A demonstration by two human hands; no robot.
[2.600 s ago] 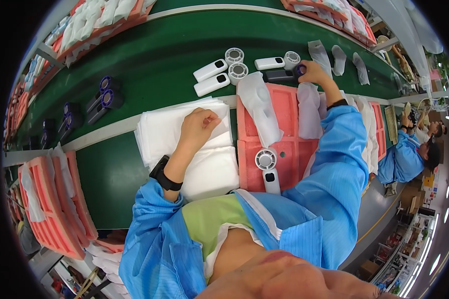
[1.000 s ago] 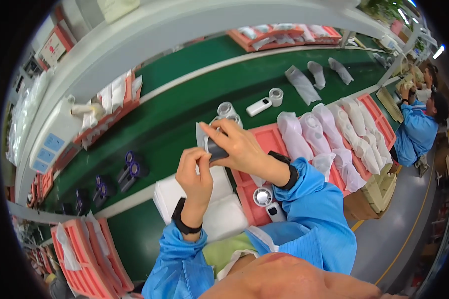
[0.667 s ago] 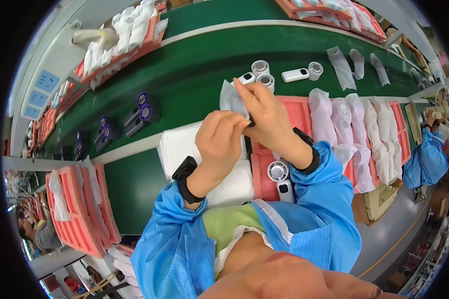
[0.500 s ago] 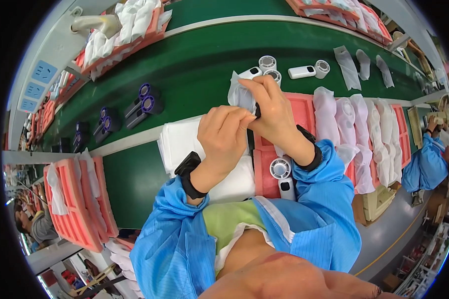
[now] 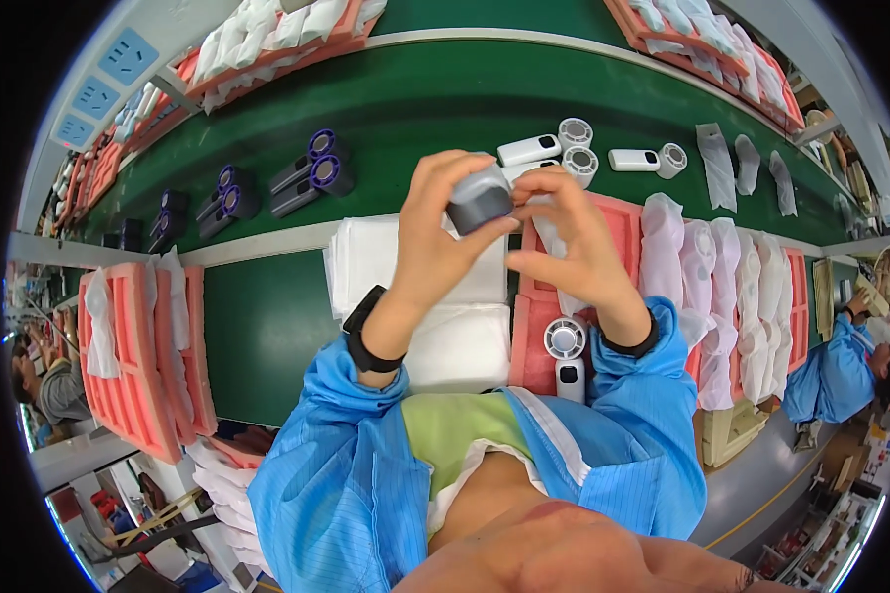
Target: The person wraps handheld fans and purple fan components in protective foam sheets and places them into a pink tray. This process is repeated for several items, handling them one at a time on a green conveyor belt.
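My left hand (image 5: 435, 203) is closed around a dark grey handheld fan (image 5: 482, 206), raised above the stack of white sleeves. Only its rounded end shows, with a hint of purple at the edge and a cloudy cover over the upper part. Just right of it, my right hand (image 5: 578, 237) has its fingers curved and apart, holding nothing that I can see; its fingertips are close to the fan. White sleeves (image 5: 455, 341) lie stacked below my hands. A white handheld fan (image 5: 566, 339) rests in the pink foam tray (image 5: 532, 341) below my right hand.
Dark fans with purple rings (image 5: 328, 176) stand on the green bench (image 5: 415, 109) at left. White fans (image 5: 529, 150) and loose sleeves (image 5: 717, 168) lie at the far right. Wrapped fans (image 5: 663, 247) fill the right tray; another pink tray (image 5: 133, 371) stands left. A co-worker (image 5: 831, 366) is at right.
Both hands were together at an upright translucent sleeve. Now my right hand has drawn apart to the right with its fingers spread, and my left hand holds the covered fan alone.
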